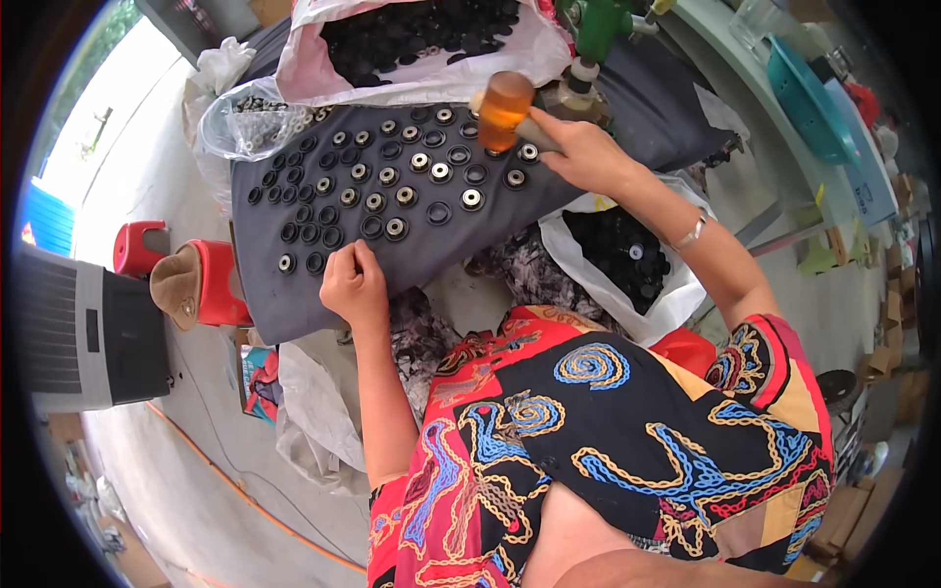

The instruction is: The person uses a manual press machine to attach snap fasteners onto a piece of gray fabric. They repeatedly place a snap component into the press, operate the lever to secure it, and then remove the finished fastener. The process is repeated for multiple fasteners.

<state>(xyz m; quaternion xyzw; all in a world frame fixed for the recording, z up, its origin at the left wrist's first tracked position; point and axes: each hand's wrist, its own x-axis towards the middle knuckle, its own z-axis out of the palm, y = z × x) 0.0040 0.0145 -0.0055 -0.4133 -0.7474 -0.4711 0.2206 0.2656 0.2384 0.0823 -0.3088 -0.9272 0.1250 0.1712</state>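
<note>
My right hand (580, 149) grips the handle of a mallet with an orange translucent head (505, 108), held just above the right end of a dark grey board (392, 279). Rows of several black rubber rings (438, 213), many with silver metal inserts (472, 198), lie on that board. My left hand (351, 282) rests with curled fingers on the board's near edge, close to a ring (315, 262); I cannot tell whether it holds anything small.
A white bag of black rings (421, 34) lies behind the board, a clear bag of metal parts (257, 120) at its far left, another white bag of rings (619, 257) at the right. Red stools (218, 284) and a grey box (83, 328) stand left.
</note>
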